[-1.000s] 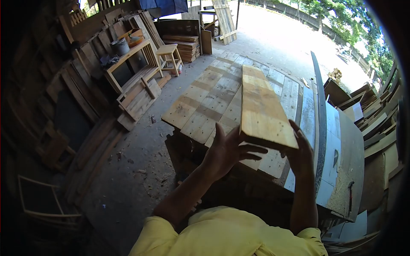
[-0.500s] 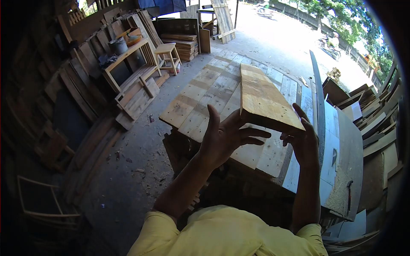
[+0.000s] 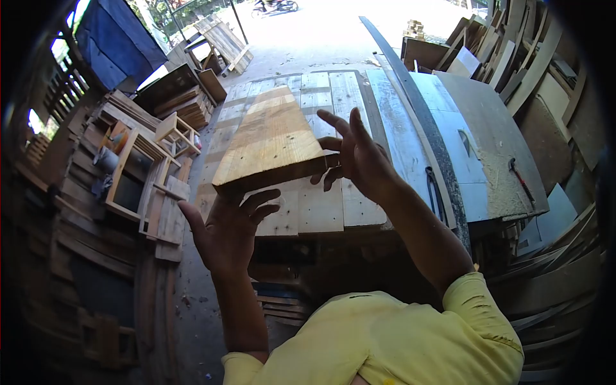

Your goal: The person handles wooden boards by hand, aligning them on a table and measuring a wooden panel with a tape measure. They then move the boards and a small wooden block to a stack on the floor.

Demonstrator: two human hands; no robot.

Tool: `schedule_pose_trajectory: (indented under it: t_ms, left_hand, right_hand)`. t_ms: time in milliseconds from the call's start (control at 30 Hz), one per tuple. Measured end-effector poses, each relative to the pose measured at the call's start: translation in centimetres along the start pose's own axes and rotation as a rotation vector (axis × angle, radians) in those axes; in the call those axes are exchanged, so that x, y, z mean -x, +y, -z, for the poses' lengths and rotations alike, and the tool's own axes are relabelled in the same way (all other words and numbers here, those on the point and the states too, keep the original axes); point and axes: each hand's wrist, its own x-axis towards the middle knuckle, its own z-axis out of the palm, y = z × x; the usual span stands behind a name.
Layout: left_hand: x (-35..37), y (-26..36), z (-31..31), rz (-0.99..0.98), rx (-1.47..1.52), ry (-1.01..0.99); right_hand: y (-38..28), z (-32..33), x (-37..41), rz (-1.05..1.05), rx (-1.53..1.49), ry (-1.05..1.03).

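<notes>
A wide, thick wooden board (image 3: 273,141) is held up in front of me, its near end raised above a plank-topped table (image 3: 321,208). My left hand (image 3: 228,231) is under the board's near left corner, palm up, with the thumb spread away and some fingers hidden beneath the wood. At the near right corner, my right hand (image 3: 359,157) touches the edge, its thumb and fingers spread apart. Whether the board's far end rests on the table cannot be made out.
A dark metal bar (image 3: 417,96) runs lengthwise at the right, beside a sheet with sawdust (image 3: 507,186) and a red-handled tool (image 3: 523,179). Left are a stool (image 3: 176,131) and a wooden frame (image 3: 131,170). Scrap boards (image 3: 532,64) lean at right.
The view has turned, so the table and surroundings appear rotated. The board and both hands now appear further left, and the right hand's fingers are spread wider at the board's edge.
</notes>
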Motion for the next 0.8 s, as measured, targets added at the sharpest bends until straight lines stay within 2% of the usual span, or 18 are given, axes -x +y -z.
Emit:
schedule_pose_trajectory:
  t_ms: [167, 267, 433, 500, 533, 600, 633, 667, 700, 767, 800]
  left_hand:
    - [-0.7, -0.1, -0.7, 0.010, -0.057, 0.040]
    - [-0.9, -0.2, -0.7, 0.004, -0.043, -0.008]
    - [-0.7, -0.3, -0.9, -0.002, -0.088, 0.059]
    - [-0.1, -0.9, 0.0, 0.027, -0.123, 0.062]
    - [0.4, -1.2, 0.5, 0.057, -0.160, 0.065]
    - [2.9, -3.0, 1.5, 0.144, -0.232, 0.369]
    - [4.3, -4.4, 2.0, 0.180, -0.360, 0.479]
    - [5.1, -5.6, 2.0, 0.261, -0.372, 0.640]
    - [6.2, -7.4, 4.1, 0.324, -0.417, 0.606]
    - [7.8, -10.1, 4.7, 0.367, -0.461, 0.623]
    - [8.6, -11.5, 5.3, 0.435, -0.686, 0.567]
  right_hand:
    - [-0.6, 0.6, -0.3, 0.022, 0.022, 0.010]
    - [-0.7, 0.5, -0.3, 0.026, 0.061, 0.029]
    - [-0.3, 0.8, -0.4, 0.027, 0.083, 0.047]
    - [0.2, 1.2, 0.0, -0.012, 0.060, 0.072]
    - [1.0, 1.6, 0.3, -0.038, 0.093, 0.165]
    - [2.3, 2.4, 1.5, -0.152, 0.169, 0.219]
    - [3.8, 3.8, 1.7, -0.213, 0.277, 0.235]
    - [7.6, 6.9, 1.7, -0.172, 0.611, 0.296]
    - [9.1, 7.7, 2.8, -0.061, 0.976, 0.344]
    - [8.7, 6.9, 4.1, -0.144, 1.210, 0.308]
    - [8.9, 6.4, 4.3, -0.193, 1.223, 0.241]
